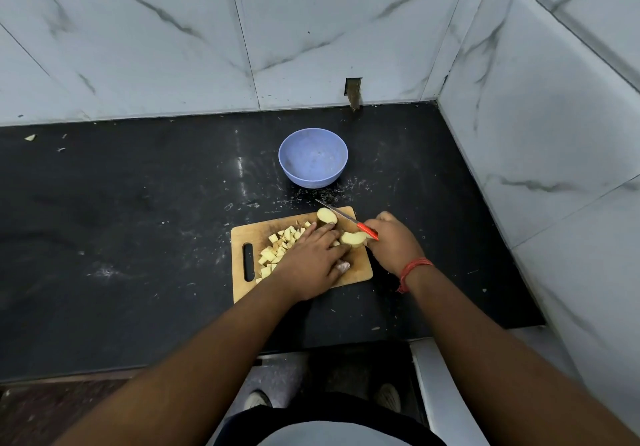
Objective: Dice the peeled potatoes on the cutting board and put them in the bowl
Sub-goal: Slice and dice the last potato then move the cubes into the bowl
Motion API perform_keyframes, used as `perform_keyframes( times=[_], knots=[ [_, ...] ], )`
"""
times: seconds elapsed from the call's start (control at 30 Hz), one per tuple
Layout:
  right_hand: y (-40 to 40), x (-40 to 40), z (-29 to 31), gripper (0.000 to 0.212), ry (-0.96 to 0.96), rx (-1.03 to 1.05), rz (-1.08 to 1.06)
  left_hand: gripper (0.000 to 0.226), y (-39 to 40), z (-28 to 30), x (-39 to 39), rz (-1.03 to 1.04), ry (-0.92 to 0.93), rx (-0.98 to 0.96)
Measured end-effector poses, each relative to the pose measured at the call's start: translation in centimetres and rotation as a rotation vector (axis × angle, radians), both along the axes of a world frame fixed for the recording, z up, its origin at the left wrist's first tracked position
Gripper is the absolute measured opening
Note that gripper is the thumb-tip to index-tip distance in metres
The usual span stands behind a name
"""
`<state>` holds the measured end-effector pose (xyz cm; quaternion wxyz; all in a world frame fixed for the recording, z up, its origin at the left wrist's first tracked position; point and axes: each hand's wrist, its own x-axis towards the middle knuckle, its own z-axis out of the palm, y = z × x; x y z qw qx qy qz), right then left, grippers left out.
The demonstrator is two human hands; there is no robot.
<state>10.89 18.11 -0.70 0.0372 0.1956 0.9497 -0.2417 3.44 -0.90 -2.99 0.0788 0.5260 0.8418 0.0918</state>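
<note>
- Peeled potatoes [327, 216] lie in large pieces on the wooden cutting board [358, 265], beside a pile of dice [277, 248]; firm, wet and probably slippery, rounded sides likely to roll
- Left hand [308, 265] presses flat over a piece, fingers fairly straight; best held cut face down
- Right hand [393, 243] has its grip closed round the red knife [348, 219]
- Bowl [313, 158] stands empty on the tabletop [138, 220] beyond the board; dice are light, easy to scoop

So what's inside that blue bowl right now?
Nothing visible: the bowl looks empty. The diced potato sits on the cutting board, partly covered by the left hand.
</note>
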Motion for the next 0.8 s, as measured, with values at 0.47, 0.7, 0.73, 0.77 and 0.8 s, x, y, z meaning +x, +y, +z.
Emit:
perform_keyframes(
  times=[0.47,0.7,0.73,0.77,0.8],
  knots=[
    [-0.5,-0.4,-0.4,0.023,0.005,-0.063,-0.066,0.053,-0.2,-0.1,0.4,0.012,0.004,-0.067],
    [-1.1,-1.8,-0.4,0.017,-0.012,-0.006,-0.035,0.054,-0.2,0.1,0.4,0.021,-0.003,-0.082],
    [-1.3,-2.0,-0.3,0.016,-0.01,0.007,-0.043,0.055,-0.1,0.1,0.4,0.021,0.0,-0.087],
    [-1.4,-2.2,-0.1,0.014,-0.003,0.016,-0.053,0.055,-0.1,0.1,0.4,0.022,0.003,-0.092],
    [-1.4,-2.4,-0.1,0.012,0.008,0.024,-0.062,0.055,-0.1,0.2,0.4,0.024,0.004,-0.094]
  ],
)
